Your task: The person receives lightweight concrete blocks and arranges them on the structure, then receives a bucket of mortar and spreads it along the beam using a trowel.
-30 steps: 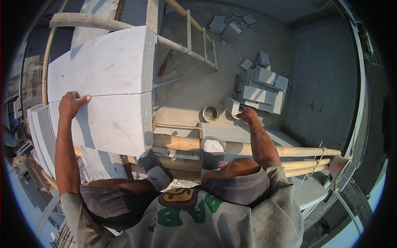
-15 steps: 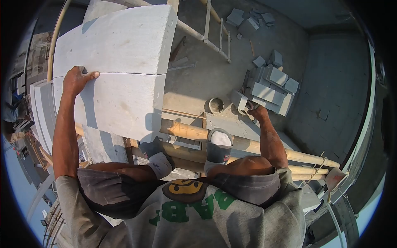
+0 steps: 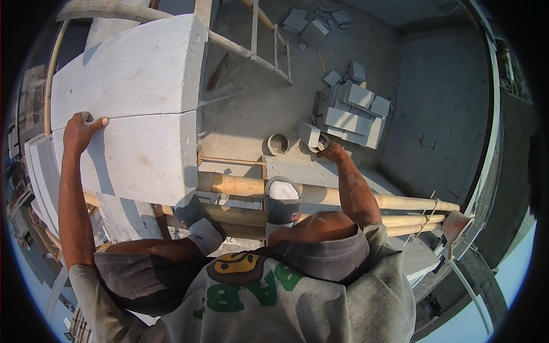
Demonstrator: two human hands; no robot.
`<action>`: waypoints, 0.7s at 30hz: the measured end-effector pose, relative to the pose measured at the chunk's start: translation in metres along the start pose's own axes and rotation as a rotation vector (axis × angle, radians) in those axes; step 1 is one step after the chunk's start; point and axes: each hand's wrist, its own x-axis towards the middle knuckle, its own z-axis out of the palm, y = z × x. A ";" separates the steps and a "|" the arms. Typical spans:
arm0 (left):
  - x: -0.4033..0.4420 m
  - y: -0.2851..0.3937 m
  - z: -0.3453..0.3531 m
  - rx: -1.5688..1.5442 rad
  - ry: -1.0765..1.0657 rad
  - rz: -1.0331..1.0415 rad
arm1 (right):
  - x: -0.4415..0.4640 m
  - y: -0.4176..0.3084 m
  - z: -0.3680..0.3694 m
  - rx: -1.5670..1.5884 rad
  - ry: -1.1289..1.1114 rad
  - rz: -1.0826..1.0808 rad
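Note:
Two large white aerated concrete blocks point(image 3: 137, 151) lie side by side at the left, with a thin dark seam between them. My left hand point(image 3: 83, 132) rests on them at this seam, thumb stretched along the surface and fingers curled around a small dark thing I cannot make out. Out to the right, my right hand point(image 3: 333, 152) is closed at a tool with a flat, light grey rectangular blade point(image 3: 309, 135). Its handle is mostly hidden by the fingers. A round rim shows beside the blade, and a mortar bucket point(image 3: 278, 145) stands left of it.
Bamboo poles point(image 3: 320, 196) run across in front of my bent legs. Stacked grey blocks point(image 3: 354, 121) and loose broken pieces point(image 3: 320, 24) lie on the floor below. A bamboo ladder point(image 3: 263, 60) leans at upper middle. A block wall point(image 3: 443, 108) rises at right.
The whole view has shifted, so most things appear further left. My left hand stays at the seam. My right hand and its tool have moved slightly relative to the bucket.

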 end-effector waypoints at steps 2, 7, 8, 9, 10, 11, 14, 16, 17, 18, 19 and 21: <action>-0.001 0.001 0.000 0.009 0.013 0.004 | 0.009 0.013 0.009 -0.005 -0.116 -0.014; -0.007 0.014 -0.007 0.036 0.042 0.013 | -0.016 0.009 0.000 0.034 -0.186 0.125; -0.005 0.017 -0.010 0.052 -0.037 -0.030 | -0.018 0.009 -0.001 0.033 -0.186 0.127; -0.003 0.019 -0.011 0.067 -0.113 -0.071 | -0.020 0.010 -0.003 0.036 -0.174 0.118; -0.002 0.016 -0.008 0.065 -0.112 -0.069 | -0.021 0.011 -0.005 0.038 -0.163 0.108; -0.002 0.008 -0.004 0.061 -0.070 -0.041 | -0.021 0.010 -0.006 0.038 -0.161 0.110; 0.003 -0.010 0.005 0.042 -0.038 -0.019 | -0.017 0.011 -0.005 0.006 -0.173 0.149; 0.005 -0.009 0.005 0.029 -0.039 -0.023 | 0.000 0.028 0.011 0.017 -0.093 0.047; 0.004 -0.006 0.003 0.046 -0.037 -0.019 | 0.008 0.034 0.016 0.020 -0.089 0.044; 0.002 -0.004 0.002 0.064 -0.036 -0.013 | 0.011 0.035 0.019 0.029 -0.089 0.049; 0.001 -0.005 0.003 0.066 -0.031 -0.011 | 0.014 0.036 0.020 0.039 -0.089 0.053; -0.001 -0.005 0.004 0.050 0.055 0.004 | 0.016 0.036 0.019 0.045 -0.073 0.054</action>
